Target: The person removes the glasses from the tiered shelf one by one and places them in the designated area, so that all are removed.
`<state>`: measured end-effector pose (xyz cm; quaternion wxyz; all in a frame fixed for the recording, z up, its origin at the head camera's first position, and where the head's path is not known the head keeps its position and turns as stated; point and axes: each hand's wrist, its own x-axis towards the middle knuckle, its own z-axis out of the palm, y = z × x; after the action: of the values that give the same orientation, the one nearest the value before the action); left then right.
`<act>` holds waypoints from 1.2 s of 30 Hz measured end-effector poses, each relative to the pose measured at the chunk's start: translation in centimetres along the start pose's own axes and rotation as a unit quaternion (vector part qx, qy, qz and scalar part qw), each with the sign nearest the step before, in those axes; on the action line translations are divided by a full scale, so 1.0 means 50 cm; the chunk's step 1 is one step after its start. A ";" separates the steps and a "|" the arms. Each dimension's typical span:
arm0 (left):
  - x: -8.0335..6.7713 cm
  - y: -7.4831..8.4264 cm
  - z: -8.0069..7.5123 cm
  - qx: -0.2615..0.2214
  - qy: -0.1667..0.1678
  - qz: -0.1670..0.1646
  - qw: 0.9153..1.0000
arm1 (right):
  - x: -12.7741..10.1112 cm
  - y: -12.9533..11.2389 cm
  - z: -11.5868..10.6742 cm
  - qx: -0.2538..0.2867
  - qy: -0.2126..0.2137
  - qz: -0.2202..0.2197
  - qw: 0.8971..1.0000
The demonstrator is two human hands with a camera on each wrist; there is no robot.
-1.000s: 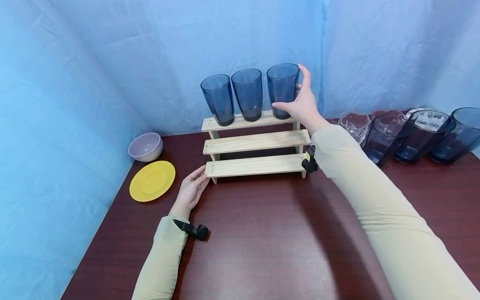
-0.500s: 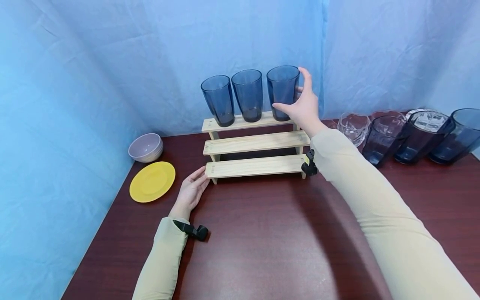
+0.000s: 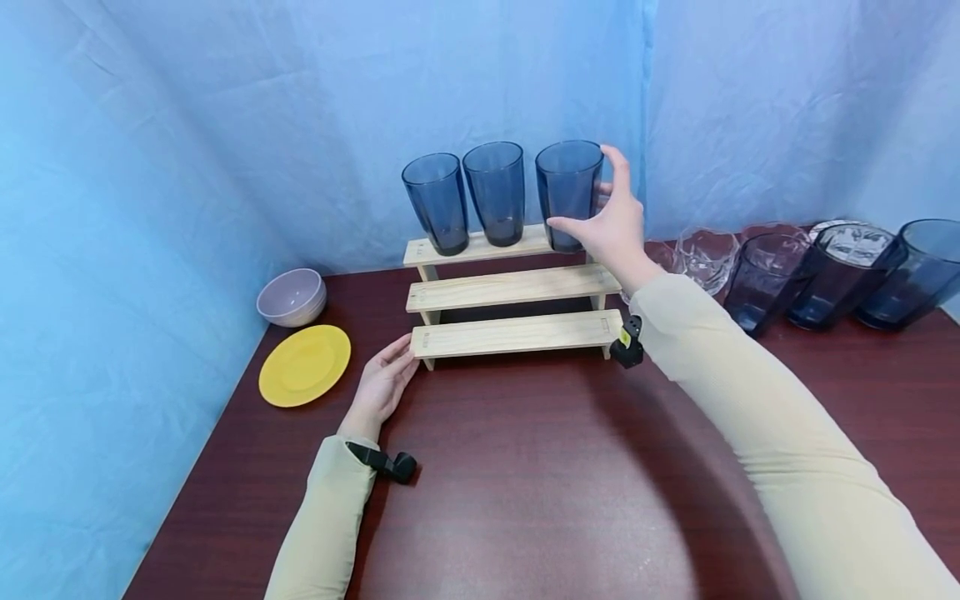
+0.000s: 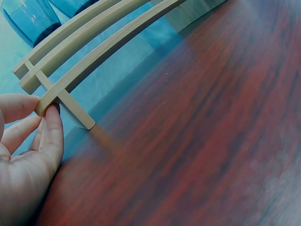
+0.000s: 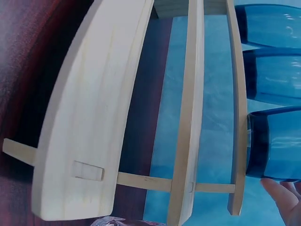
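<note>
A three-step wooden rack (image 3: 517,332) stands on a dark red table (image 3: 525,475). Two blue glasses (image 3: 437,200) (image 3: 495,192) stand on its top step. My right hand (image 3: 592,196) grips a third blue glass (image 3: 568,193) at the right end of that step. The right wrist view shows this glass (image 5: 277,146) with its base by the top step's edge and a fingertip (image 5: 287,200) under it; whether it rests on the step I cannot tell. My left hand (image 3: 408,350) pinches the left end of the lowest step (image 4: 94,52) between thumb and index finger (image 4: 52,129).
A lilac bowl (image 3: 292,294) and a yellow plate (image 3: 305,363) sit at the table's left. At the right back stand a clear glass (image 3: 708,254) and several dark blue glasses (image 3: 847,267). Blue cloth hangs behind and to the left.
My right hand and the third glass have shifted slightly right and lower. The left hand has stayed on the rack's lowest step.
</note>
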<state>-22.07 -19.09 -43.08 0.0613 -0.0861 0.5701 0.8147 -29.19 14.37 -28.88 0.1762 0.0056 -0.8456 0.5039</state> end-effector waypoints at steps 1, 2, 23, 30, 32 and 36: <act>0.000 0.001 0.000 0.000 0.000 0.000 1.000 | -0.002 0.000 -0.002 0.001 -0.001 0.001 1.000; 0.000 0.001 -0.001 0.000 -0.001 0.000 1.000 | -0.005 -0.001 -0.004 0.003 -0.002 0.000 1.000; -0.003 0.008 -0.001 -0.003 -0.012 0.000 1.000 | -0.044 -0.016 -0.070 -0.001 0.022 -0.056 0.998; -0.002 0.007 -0.002 -0.004 -0.009 -0.001 1.000 | -0.069 -0.005 -0.095 0.013 0.031 -0.076 0.997; -0.002 0.007 -0.003 -0.001 -0.008 -0.002 1.000 | -0.078 0.000 -0.101 0.011 0.032 -0.087 0.996; 0.000 0.004 -0.005 0.001 -0.006 -0.004 1.000 | -0.095 0.009 -0.112 -0.004 0.036 -0.111 0.993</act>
<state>-22.07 -19.42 -42.96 0.0676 -0.0834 0.5701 0.8145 -23.19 18.59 -28.30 0.2614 0.0806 -0.8348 0.4779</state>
